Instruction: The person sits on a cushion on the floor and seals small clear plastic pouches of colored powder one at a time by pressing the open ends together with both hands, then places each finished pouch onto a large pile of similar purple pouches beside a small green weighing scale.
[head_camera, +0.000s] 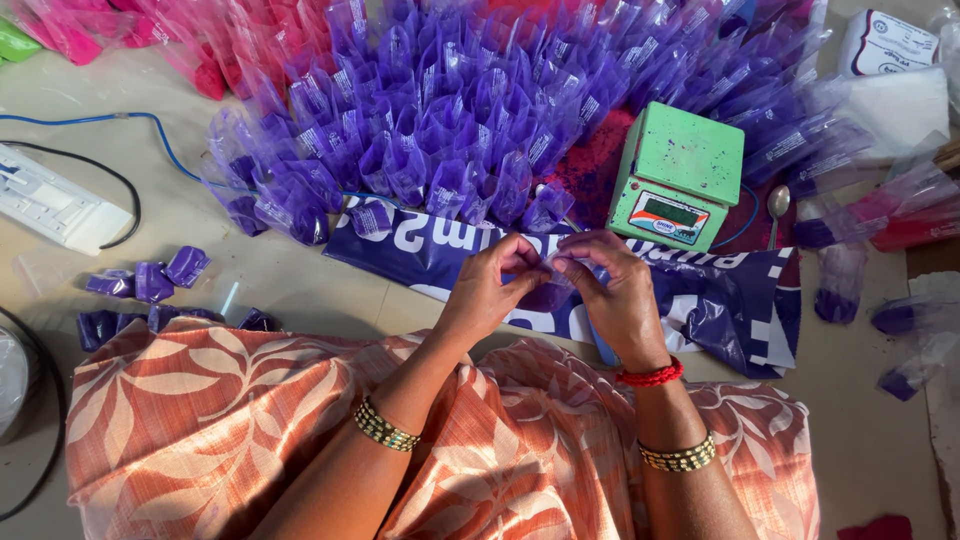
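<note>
- Pinching together, the left hand (490, 285) and right hand (615, 290) clamp the top of 1 small clear pouch of purple powder (548, 293), held between them above a blue printed sheet (740, 310).
- Just behind stands a green digital scale (680, 175), with a metal spoon (778, 205) beside it.
- Open purple pouches (450, 110) crowd the floor beyond; folded purple packets (150, 280) lie well left.

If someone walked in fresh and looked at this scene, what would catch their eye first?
Most likely the mass of upright purple powder pouches filling the top centre, with pink pouches at the top left. Next, the small green weighing scale right of centre. Below it, the left hand and right hand meet, pinching a small clear pouch with purple inside.
</note>
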